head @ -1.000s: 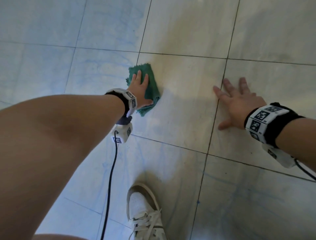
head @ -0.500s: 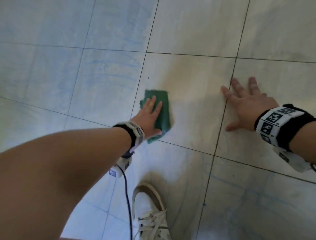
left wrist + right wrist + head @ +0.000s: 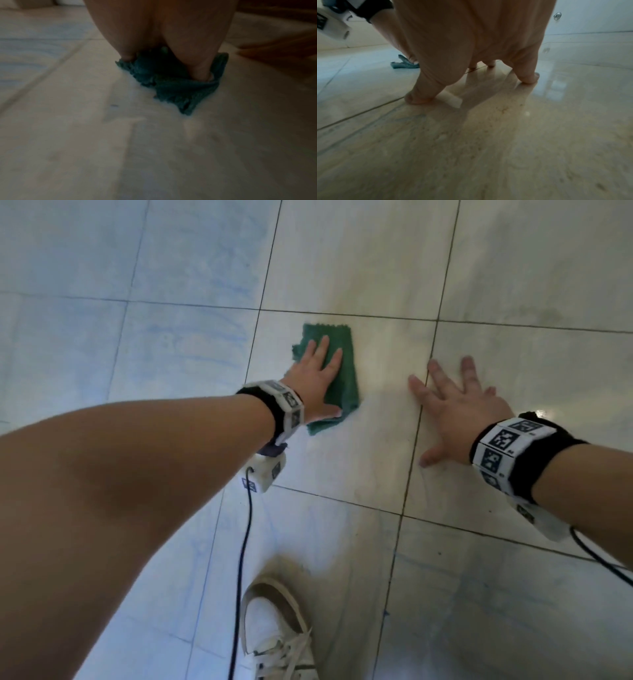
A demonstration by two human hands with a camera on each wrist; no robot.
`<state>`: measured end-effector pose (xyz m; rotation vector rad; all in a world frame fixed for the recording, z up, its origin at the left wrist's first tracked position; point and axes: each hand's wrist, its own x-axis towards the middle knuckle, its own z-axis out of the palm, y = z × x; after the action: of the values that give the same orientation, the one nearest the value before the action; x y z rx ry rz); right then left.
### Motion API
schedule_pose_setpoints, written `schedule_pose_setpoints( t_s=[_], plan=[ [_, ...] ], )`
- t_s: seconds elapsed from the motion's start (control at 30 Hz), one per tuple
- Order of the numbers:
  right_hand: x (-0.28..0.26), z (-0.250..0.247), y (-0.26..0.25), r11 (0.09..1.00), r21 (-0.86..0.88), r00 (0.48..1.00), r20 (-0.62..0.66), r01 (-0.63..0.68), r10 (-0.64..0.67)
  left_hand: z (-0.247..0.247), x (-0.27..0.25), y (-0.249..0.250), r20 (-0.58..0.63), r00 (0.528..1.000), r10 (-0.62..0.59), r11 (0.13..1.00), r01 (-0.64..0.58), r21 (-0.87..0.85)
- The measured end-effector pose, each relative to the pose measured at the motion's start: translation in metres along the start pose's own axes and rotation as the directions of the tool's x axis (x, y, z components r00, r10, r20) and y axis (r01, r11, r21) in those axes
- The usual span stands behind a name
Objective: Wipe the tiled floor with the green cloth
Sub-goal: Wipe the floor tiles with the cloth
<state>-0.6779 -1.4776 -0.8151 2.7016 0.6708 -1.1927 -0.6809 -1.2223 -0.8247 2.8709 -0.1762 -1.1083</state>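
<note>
The green cloth point(image 3: 344, 361) lies flat on the pale tiled floor point(image 3: 376, 467), near a grout crossing at the upper middle of the head view. My left hand point(image 3: 317, 378) presses down on it with straight, spread fingers. In the left wrist view the cloth point(image 3: 171, 86) bunches under my fingers point(image 3: 200, 67). My right hand point(image 3: 455, 405) rests flat on the bare floor to the right of the cloth, fingers spread across a grout line. The right wrist view shows my right hand's fingertips point(image 3: 528, 79) on the glossy tile and the cloth point(image 3: 404, 64) off to the left.
My white sneaker point(image 3: 277, 631) stands on the floor near the bottom middle. A black cable point(image 3: 243, 559) hangs from the left wrist camera down past the shoe. A white wall point(image 3: 590, 16) meets the floor beyond my right hand.
My left hand pulled the cloth back toward me, then pushed it forward again to the upper part of the tile. My right hand stayed planted on the floor.
</note>
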Motion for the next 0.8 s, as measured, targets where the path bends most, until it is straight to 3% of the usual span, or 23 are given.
schedule_pose_setpoints(
  t_s=[0.1,0.23,0.33,0.47,0.57,0.7,0.8],
  plan=[
    [0.000,-0.001,0.001,1.000,-0.001,1.000,0.003,0.001,-0.001,0.014,-0.003,0.048,0.033,0.995,0.095,0.992,-0.097,0.081],
    [0.000,-0.003,0.003,1.000,-0.018,1.000,0.007,0.018,-0.017,0.040,-0.018,0.077,0.065,0.994,0.084,0.990,-0.091,0.103],
    [-0.007,-0.003,0.009,0.999,-0.016,0.999,0.012,0.041,-0.041,0.045,-0.032,0.062,0.048,0.995,0.092,0.994,-0.095,0.061],
    [-0.024,0.012,0.021,0.999,0.010,0.999,0.023,0.031,-0.032,0.038,-0.052,0.005,0.078,0.994,-0.076,0.996,0.073,0.045],
    [-0.035,0.025,0.032,0.999,0.033,1.000,0.015,0.006,-0.007,0.043,-0.057,0.005,0.092,0.989,-0.120,0.991,0.113,0.077],
    [-0.045,0.032,0.041,0.999,0.037,1.000,0.000,-0.020,0.020,0.055,-0.057,0.082,0.083,0.995,0.055,0.993,-0.063,0.097],
    [-0.051,0.035,0.046,0.999,0.027,0.999,-0.008,-0.045,0.045,0.073,-0.059,0.161,0.122,0.970,0.211,0.968,-0.224,0.111]
  ],
)
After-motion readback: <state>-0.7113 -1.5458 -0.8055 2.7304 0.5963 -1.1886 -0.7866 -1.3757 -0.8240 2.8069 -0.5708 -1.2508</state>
